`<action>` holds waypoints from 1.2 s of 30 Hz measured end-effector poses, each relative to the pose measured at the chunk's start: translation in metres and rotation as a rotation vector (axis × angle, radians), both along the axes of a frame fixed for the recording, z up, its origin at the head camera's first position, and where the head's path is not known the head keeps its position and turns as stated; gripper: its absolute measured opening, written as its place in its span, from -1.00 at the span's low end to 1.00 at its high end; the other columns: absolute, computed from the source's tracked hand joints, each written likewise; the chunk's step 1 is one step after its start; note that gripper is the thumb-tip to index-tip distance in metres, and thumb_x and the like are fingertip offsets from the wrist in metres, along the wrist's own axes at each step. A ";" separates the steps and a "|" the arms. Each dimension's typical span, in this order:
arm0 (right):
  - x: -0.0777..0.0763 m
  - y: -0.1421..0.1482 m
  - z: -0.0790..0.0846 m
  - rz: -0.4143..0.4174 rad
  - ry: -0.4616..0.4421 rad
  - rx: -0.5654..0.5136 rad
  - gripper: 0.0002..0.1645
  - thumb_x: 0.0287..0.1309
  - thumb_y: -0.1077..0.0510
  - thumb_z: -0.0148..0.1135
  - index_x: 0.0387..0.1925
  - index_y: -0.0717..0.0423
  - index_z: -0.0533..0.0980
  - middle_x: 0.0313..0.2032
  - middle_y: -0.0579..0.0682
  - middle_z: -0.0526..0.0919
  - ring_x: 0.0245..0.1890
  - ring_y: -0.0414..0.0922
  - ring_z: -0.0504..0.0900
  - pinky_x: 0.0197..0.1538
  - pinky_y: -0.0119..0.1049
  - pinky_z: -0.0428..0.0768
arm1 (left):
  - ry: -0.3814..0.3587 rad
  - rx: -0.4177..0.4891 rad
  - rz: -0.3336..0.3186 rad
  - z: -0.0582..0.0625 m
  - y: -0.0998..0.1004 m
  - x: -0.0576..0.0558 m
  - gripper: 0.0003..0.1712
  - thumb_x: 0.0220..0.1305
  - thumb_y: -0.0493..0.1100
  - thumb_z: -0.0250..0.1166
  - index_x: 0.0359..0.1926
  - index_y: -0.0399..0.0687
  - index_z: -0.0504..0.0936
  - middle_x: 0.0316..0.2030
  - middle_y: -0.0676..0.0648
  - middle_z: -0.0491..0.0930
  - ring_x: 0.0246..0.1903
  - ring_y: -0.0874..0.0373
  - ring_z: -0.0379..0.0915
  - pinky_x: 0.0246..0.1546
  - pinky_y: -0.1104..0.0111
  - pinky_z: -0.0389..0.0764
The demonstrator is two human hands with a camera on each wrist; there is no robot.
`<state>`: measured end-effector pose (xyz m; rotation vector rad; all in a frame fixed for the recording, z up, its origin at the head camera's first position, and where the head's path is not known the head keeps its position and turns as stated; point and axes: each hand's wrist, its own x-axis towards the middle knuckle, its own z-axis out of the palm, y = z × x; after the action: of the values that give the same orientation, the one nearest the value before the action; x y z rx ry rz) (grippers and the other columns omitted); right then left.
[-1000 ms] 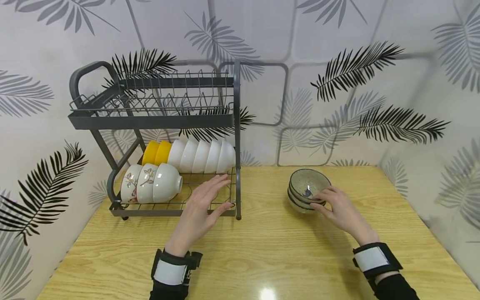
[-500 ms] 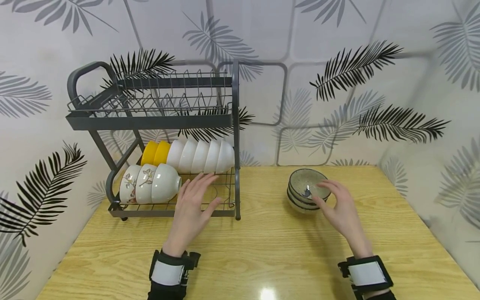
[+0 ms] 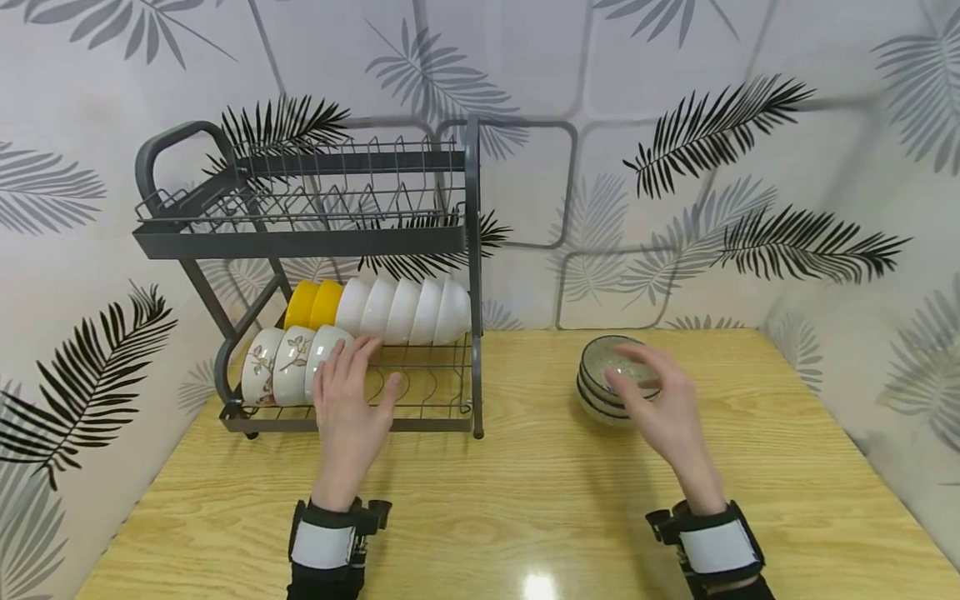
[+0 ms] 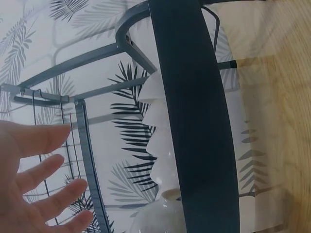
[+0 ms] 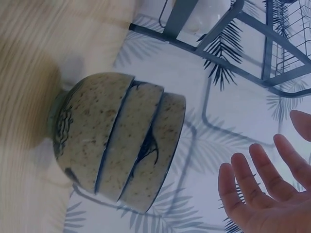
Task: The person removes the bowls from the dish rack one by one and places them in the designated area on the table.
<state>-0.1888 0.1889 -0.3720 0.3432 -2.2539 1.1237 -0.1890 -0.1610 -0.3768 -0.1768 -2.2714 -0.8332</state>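
Note:
My left hand [image 3: 345, 425] is raised before the rack's lower tier, fingers relaxed and holding nothing. Its fingertips overlap the pale glazed bowl [image 3: 326, 343] that ends the front row in the head view. Beside that bowl stand two white bowls with a floral sprig [image 3: 292, 367], tipped on edge. At the right, a nest of three speckled, dark-rimmed bowls [image 5: 112, 141] stands upright on the table. My right hand [image 3: 670, 408] hovers at the near right side of these bowls, thumb and fingers spread; the right wrist view shows its fingers [image 5: 260, 174] apart from them.
The dark two-tier dish rack [image 3: 300, 244] stands at the left against the leaf-patterned wall. Its upper tier has wire slots. Behind the front row are yellow bowls [image 3: 312, 304] and several white bowls [image 3: 405, 312]. The wooden table [image 3: 510, 492] extends toward me.
My right hand has let go of the top speckled bowl's rim and lifted slightly, shifting left. My left hand has moved left, from before the bare wires to the pale bowl.

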 end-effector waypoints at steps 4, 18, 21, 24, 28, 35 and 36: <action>0.001 -0.004 0.002 0.036 0.004 -0.043 -0.64 0.23 0.31 0.34 0.07 0.28 0.60 0.03 0.25 0.69 -0.03 -0.56 0.47 -0.15 -0.58 0.56 | 0.044 0.083 0.040 -0.001 -0.007 -0.002 -0.49 0.26 -0.27 0.37 0.24 -0.18 0.53 0.32 -0.29 0.44 0.44 -0.36 0.12 0.46 -0.29 0.02; 0.005 -0.005 0.007 0.146 -0.055 -0.190 -0.64 0.29 0.33 0.27 0.11 0.28 0.59 -0.01 -0.28 0.67 -0.02 -0.47 0.58 -0.07 -0.63 0.55 | 0.000 0.234 0.172 -0.005 -0.027 -0.005 -0.46 0.20 -0.30 0.39 0.22 -0.21 0.53 0.41 -0.39 0.23 0.41 -0.40 0.11 0.35 -0.37 0.13; 0.006 -0.003 0.005 0.170 -0.073 -0.220 -0.64 0.33 0.30 0.24 0.12 0.33 0.56 -0.07 -0.52 0.60 -0.05 -0.47 0.61 -0.04 -0.62 0.55 | -0.052 0.256 0.180 -0.007 -0.031 -0.006 -0.41 0.22 -0.29 0.39 0.27 -0.20 0.48 0.42 -0.38 0.21 0.40 -0.39 0.12 0.31 -0.39 0.21; 0.006 -0.001 0.005 0.185 -0.084 -0.234 -0.64 0.35 0.29 0.22 0.13 0.35 0.55 -0.08 -0.54 0.59 -0.06 -0.48 0.62 -0.02 -0.61 0.56 | -0.094 0.272 0.190 -0.009 -0.034 -0.007 -0.34 0.23 -0.28 0.39 0.34 -0.20 0.40 0.37 -0.41 0.24 0.36 -0.37 0.15 0.24 -0.41 0.31; 0.007 0.001 0.005 0.185 -0.096 -0.241 -0.64 0.36 0.30 0.21 0.13 0.34 0.54 -0.07 -0.52 0.60 -0.05 -0.48 0.62 0.00 -0.61 0.55 | -0.138 0.296 0.195 -0.012 -0.037 -0.007 -0.26 0.25 -0.27 0.37 0.40 -0.19 0.31 0.31 -0.43 0.26 0.32 -0.35 0.17 0.18 -0.42 0.37; 0.005 0.001 0.005 0.188 -0.088 -0.243 -0.64 0.34 0.31 0.22 0.13 0.36 0.54 -0.08 -0.54 0.60 -0.06 -0.48 0.61 0.00 -0.61 0.54 | -0.163 0.297 0.198 -0.013 -0.040 -0.007 -0.25 0.27 -0.25 0.36 0.43 -0.19 0.29 0.30 -0.45 0.29 0.30 -0.35 0.18 0.17 -0.38 0.39; 0.005 0.001 0.005 0.189 -0.085 -0.242 -0.64 0.34 0.32 0.22 0.13 0.37 0.54 -0.08 -0.54 0.60 -0.06 -0.48 0.61 0.00 -0.61 0.54 | -0.163 0.297 0.197 -0.013 -0.040 -0.007 -0.25 0.27 -0.25 0.36 0.43 -0.19 0.29 0.30 -0.46 0.29 0.30 -0.35 0.18 0.18 -0.37 0.38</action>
<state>-0.1840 0.1902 -0.3672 0.4217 -2.1605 1.5180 -0.1961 -0.2012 -0.3901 0.2542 -2.2350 -1.0967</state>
